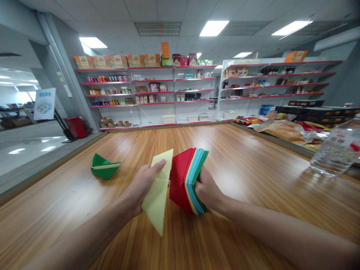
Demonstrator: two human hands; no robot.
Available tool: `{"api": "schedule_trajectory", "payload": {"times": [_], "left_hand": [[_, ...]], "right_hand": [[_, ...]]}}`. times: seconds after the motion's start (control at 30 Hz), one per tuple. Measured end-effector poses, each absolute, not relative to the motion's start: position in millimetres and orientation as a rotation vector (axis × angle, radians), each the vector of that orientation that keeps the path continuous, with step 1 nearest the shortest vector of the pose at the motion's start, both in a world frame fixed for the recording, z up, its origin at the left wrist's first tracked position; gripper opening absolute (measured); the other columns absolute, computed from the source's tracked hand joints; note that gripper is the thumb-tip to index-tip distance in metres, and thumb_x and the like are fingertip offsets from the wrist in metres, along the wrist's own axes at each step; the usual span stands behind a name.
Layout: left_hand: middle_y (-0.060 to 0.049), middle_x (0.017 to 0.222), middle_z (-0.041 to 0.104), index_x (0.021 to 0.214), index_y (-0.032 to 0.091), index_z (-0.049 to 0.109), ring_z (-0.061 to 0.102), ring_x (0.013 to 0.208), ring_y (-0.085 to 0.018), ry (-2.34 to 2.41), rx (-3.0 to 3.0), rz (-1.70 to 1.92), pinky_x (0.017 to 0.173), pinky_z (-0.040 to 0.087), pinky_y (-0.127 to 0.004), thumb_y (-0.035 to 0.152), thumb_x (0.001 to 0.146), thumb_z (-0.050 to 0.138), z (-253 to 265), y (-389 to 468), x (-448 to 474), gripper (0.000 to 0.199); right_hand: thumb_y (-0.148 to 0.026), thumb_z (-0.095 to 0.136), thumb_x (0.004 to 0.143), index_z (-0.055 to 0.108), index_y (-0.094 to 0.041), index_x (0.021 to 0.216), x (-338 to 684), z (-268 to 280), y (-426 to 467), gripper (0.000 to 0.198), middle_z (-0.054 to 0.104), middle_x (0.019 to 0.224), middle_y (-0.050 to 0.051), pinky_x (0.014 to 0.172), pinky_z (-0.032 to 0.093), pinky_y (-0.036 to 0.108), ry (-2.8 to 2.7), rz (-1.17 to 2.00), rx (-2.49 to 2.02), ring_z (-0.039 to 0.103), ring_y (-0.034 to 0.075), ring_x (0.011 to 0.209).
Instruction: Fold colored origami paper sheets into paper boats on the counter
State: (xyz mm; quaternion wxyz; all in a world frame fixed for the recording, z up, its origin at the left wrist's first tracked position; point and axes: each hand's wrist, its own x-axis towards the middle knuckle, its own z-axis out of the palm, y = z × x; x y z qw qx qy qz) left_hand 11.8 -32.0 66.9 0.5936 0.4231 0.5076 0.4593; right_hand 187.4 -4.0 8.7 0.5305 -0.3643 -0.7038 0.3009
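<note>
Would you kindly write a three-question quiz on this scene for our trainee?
1. What does the left hand hold?
2. On the folded stack in the right hand, which colour is on the side facing the left hand? A) green B) red C) blue
3. True or false: the green boat lies on the table, to the left of both hands.

Key:
1. A pale yellow paper.
2. B
3. True
</note>
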Motion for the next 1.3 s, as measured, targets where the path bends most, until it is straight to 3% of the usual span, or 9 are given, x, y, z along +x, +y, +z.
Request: {"api": "schedule_trajectory", "payload": {"times": [0.27, 0.47, 0.7, 0.9, 1.07, 1.3], "left_hand": [[-0.007, 0.068, 0.066, 0.086, 0.011, 0.064, 0.062, 0.055, -0.018, 1.166, 1.074, 1.045, 0.057, 0.051, -0.028, 0.047, 0.077, 0.063, 67, -27, 6, 0.037], [-0.011, 0.083, 0.068, 0.095, 0.010, 0.065, 0.064, 0.068, -0.017, 1.015, 1.005, 0.989, 0.065, 0.051, -0.025, 0.044, 0.082, 0.056, 65, -20, -2, 0.038], [-0.003, 0.074, 0.061, 0.101, 0.012, 0.062, 0.060, 0.060, -0.014, 0.994, 0.985, 1.111, 0.052, 0.047, -0.023, 0.043, 0.081, 0.055, 55, -9, -7, 0.037], [-0.002, 0.067, 0.059, 0.080, 0.013, 0.060, 0.055, 0.049, -0.011, 1.148, 0.913, 1.108, 0.047, 0.045, -0.020, 0.045, 0.079, 0.058, 57, -13, 0, 0.032], [-0.003, 0.059, 0.060, 0.076, 0.013, 0.060, 0.056, 0.046, -0.014, 1.175, 0.923, 1.049, 0.043, 0.043, -0.022, 0.046, 0.078, 0.059, 55, -17, 3, 0.033], [-0.006, 0.066, 0.065, 0.080, 0.012, 0.061, 0.059, 0.050, -0.015, 1.171, 0.910, 1.032, 0.045, 0.046, -0.023, 0.045, 0.078, 0.061, 50, -21, 8, 0.033]], "right_hand": [[-0.006, 0.044, 0.070, 0.053, -0.019, 0.076, 191, 9, -1, 0.017, 0.063, 0.079, 0.003, 0.067, 0.045, 0.032, -1.724, 0.668, -0.945, 0.055, 0.018, 0.072], [-0.013, 0.051, 0.071, 0.056, -0.018, 0.083, 187, 4, -4, 0.014, 0.065, 0.084, 0.003, 0.069, 0.048, 0.032, -1.489, 0.986, -0.839, 0.057, 0.019, 0.076], [-0.021, 0.062, 0.065, 0.055, -0.019, 0.091, 175, 9, -9, 0.027, 0.067, 0.083, 0.002, 0.058, 0.048, 0.030, -1.094, 1.388, -0.786, 0.059, 0.017, 0.067], [-0.014, 0.061, 0.062, 0.054, -0.018, 0.084, 175, 9, -11, 0.024, 0.060, 0.063, -0.003, 0.053, 0.046, 0.027, -1.109, 1.441, -0.757, 0.055, 0.014, 0.055], [-0.014, 0.060, 0.065, 0.055, -0.019, 0.092, 175, 3, -10, 0.028, 0.066, 0.077, 0.001, 0.058, 0.049, 0.031, -1.149, 1.434, -0.733, 0.059, 0.016, 0.061], [-0.017, 0.062, 0.068, 0.056, -0.018, 0.098, 176, 4, -9, 0.030, 0.067, 0.088, 0.004, 0.066, 0.051, 0.034, -1.265, 1.387, -0.802, 0.062, 0.020, 0.075]]}}
